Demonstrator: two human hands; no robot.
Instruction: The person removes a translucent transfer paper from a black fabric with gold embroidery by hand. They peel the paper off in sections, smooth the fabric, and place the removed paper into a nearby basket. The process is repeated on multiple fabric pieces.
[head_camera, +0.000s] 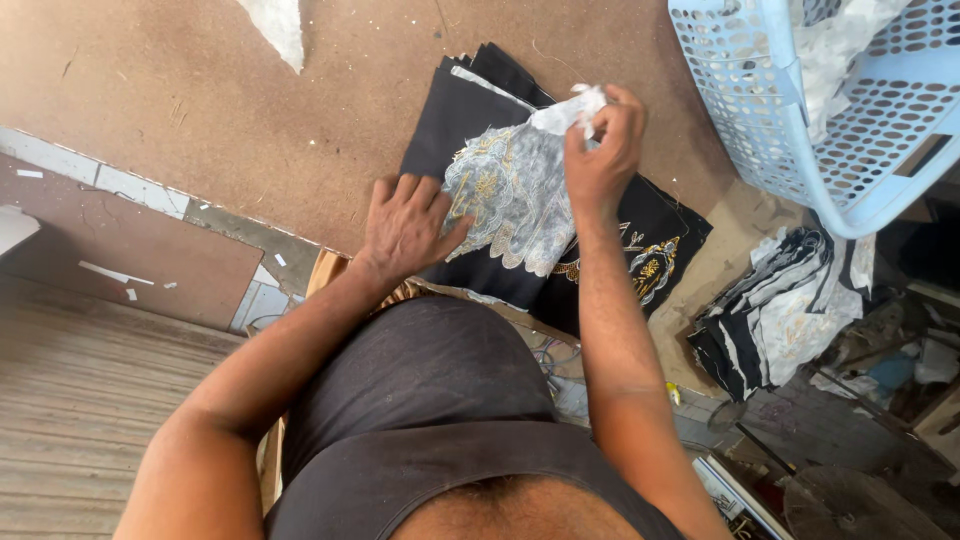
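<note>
A brown table (200, 90) carries black embroidered fabric (455, 120), a blue basket (800, 150) beside. The fabric is pressed flat by the left hand (405, 225), fingers spread; white backing paper (520, 190) is pinched by the right hand (600, 160).

Brown board tabletop (200, 90), scuffed, lit evenly by soft daylight. Torn white scrap (275, 28) lies on it, well left of and beyond the hands. Light blue perforated plastic basket (800, 130) stands tilted to the right of the hands, pale material inside. Lower right: heap of black and white cloth pieces (780, 310) on a cluttered floor. Left: wooden plank floor (70, 400), a brown panel (130, 250) with pale edging.
</note>
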